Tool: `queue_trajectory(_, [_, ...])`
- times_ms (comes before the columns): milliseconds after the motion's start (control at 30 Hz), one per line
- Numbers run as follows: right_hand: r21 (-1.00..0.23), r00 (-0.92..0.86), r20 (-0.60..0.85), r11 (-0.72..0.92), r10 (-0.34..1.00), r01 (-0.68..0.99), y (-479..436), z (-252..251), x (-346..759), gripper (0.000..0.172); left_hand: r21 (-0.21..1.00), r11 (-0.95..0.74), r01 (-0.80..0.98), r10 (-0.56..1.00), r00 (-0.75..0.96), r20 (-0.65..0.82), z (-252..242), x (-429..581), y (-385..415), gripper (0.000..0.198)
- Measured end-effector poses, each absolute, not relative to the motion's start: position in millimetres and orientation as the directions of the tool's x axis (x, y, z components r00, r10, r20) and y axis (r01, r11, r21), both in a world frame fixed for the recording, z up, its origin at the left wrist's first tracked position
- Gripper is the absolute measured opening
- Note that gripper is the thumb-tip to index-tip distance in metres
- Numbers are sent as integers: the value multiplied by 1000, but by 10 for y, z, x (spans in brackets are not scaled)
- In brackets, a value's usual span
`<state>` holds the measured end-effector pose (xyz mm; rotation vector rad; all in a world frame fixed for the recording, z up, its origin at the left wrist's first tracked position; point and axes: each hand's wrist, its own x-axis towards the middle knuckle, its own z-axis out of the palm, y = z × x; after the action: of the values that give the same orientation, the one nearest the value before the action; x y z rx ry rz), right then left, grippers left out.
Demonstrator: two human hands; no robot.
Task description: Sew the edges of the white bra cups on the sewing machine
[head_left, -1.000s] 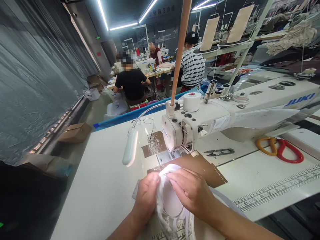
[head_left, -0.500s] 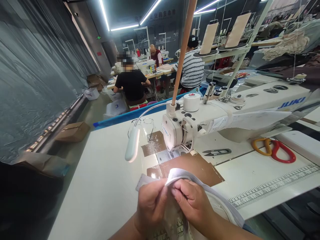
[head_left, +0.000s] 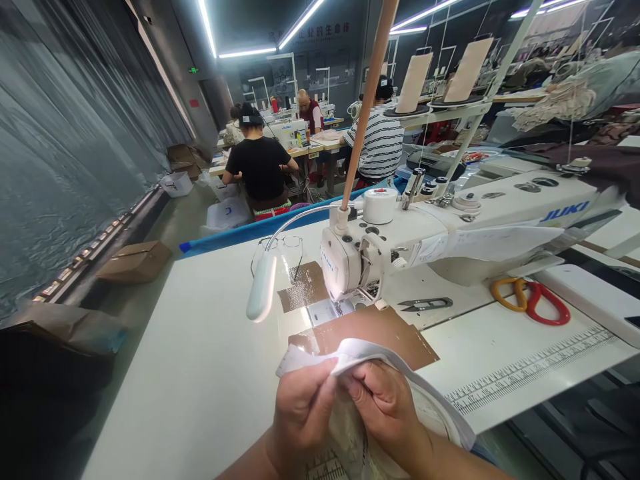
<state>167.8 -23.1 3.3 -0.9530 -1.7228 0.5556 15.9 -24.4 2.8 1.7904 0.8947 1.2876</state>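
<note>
Both my hands pinch a piece of white fabric (head_left: pixel 357 348) in front of the sewing machine (head_left: pixel 345 260). My left hand (head_left: pixel 304 407) grips the folded edge between thumb and fingers. Close beside it, my right hand (head_left: pixel 385 400) is closed on the same edge. A flap of the fabric sticks out past the left fingers, and a long band of it curves down to the right behind my right wrist. Sheer, pale material hangs below between the hands. My fingers hide the exact spot being pinched. The machine's needle area lies just beyond, over a brown patch (head_left: pixel 370 333) on the table.
A lamp (head_left: pixel 261 290) on a bent neck and eyeglasses (head_left: pixel 290 243) are left of the machine head. Thread snips (head_left: pixel 426 304), scissors with yellow and red handles (head_left: pixel 547 303) and a printed ruler (head_left: pixel 530 370) lie right. Several people work at machines beyond a blue edge (head_left: pixel 235 232).
The view has shifted slightly, so the machine and table appear a little further left. My hands keep their pinch on the fabric, and its left flap sits slightly differently.
</note>
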Motion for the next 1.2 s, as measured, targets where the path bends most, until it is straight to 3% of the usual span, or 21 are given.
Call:
queue_trajectory(167, [-739,-128,568,572,813,356,-238,34,1684,17,801,-560,211,821,274,501,22,146,-259,47])
queue_trajectory(400, [-733,-116,560,556,820,391,-236,28,1655,20,599,-726,338,688,327,649,-40,126,-238,58])
queue_trajectory(633, [-737,-114,561,558,820,382,-222,-5,1651,18,396,-848,353,507,321,800,-44,157,-180,47])
queue_trajectory(767, [-732,-142,568,576,811,365,-222,2,1665,20,383,-845,373,508,338,792,-57,140,-183,45])
queue_trajectory(967, [-697,-179,621,642,763,318,-224,72,1693,12,499,-805,320,583,273,765,-48,128,-219,44])
queue_trajectory(1200, [-691,-199,637,666,745,280,-220,65,1696,16,534,-782,323,613,236,754,-16,156,-244,44])
